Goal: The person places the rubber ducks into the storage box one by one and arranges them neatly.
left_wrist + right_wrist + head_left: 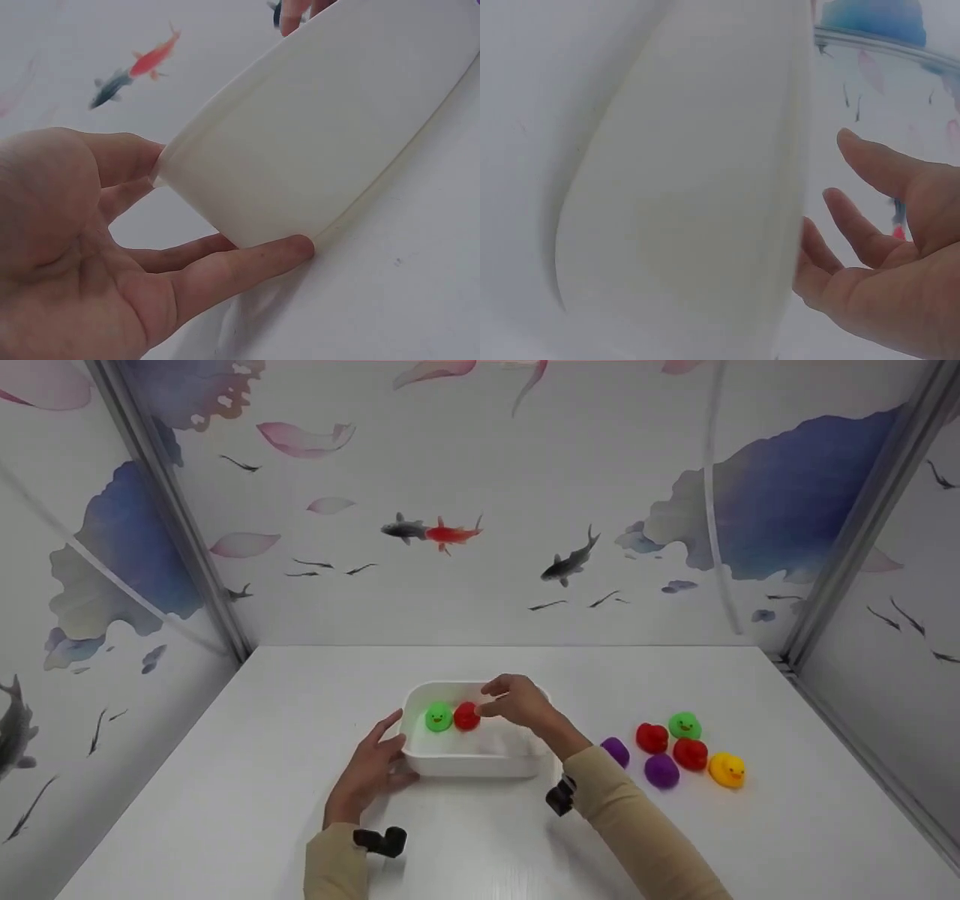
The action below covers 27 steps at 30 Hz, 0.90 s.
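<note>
A white plastic box (472,766) stands on the table with a green rubber duck (439,717) and a red rubber duck (466,716) side by side inside. My left hand (369,765) holds the box's left end, fingers and thumb spread about its corner. In the left wrist view, the left hand (97,240) touches the rim and lower edge of the box (315,127). Over the box reaches my right hand (519,705), its fingertips beside the red duck. The right wrist view shows that hand (900,247) behind the box wall (682,195), fingers apart, nothing visible between them.
Right of the box lies a loose group: purple ducks (662,771), red ducks (690,754), a green duck (685,726) and a yellow duck (727,770). Another purple duck (616,751) is partly behind the right forearm. Printed walls enclose the white table (225,780).
</note>
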Tool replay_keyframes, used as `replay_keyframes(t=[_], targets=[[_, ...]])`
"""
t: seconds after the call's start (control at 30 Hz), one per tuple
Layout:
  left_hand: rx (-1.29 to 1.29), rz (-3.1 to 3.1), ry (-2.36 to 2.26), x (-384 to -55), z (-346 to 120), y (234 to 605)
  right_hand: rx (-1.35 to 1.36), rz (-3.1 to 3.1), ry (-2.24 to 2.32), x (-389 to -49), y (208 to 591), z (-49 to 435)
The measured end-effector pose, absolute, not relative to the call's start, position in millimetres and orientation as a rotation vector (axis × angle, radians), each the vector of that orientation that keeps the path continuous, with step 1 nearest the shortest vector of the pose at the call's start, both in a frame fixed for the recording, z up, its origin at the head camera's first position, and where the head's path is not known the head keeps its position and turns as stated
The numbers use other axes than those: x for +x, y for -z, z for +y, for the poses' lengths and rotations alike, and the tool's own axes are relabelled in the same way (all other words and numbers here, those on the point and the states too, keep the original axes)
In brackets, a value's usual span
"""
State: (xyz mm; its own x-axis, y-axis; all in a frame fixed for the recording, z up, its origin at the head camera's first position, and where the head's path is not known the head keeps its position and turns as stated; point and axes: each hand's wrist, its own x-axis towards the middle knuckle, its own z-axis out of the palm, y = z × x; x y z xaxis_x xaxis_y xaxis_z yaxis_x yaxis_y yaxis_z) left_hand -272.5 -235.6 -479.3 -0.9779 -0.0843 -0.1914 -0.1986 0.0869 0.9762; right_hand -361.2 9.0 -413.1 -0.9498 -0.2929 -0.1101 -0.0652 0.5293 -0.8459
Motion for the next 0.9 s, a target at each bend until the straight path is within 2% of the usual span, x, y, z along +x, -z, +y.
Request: replay_keyframes(t=[0.23, 0.53, 0.73, 0.9], targets=[[-0.284, 2.263, -2.038, -271.7, -239.7, 481.0, -0.459, 2.516, 1.453, -335.1, 395.4, 36.8], [-0.276, 2.271, -2.022, -270.9, -240.5, 481.0, -0.429, 2.565, 1.519, -313.5, 388.5, 73.8], [-0.279, 2.240, -2.045, -275.3, -238.7, 481.4, -0.483, 2.595, 1.538, -314.1, 392.1, 102.2], [-0.288, 2.230, -2.049, -276.0, -237.3, 482.2, -0.393, 2.584, 1.551, -321.9, 393.9, 127.8]])
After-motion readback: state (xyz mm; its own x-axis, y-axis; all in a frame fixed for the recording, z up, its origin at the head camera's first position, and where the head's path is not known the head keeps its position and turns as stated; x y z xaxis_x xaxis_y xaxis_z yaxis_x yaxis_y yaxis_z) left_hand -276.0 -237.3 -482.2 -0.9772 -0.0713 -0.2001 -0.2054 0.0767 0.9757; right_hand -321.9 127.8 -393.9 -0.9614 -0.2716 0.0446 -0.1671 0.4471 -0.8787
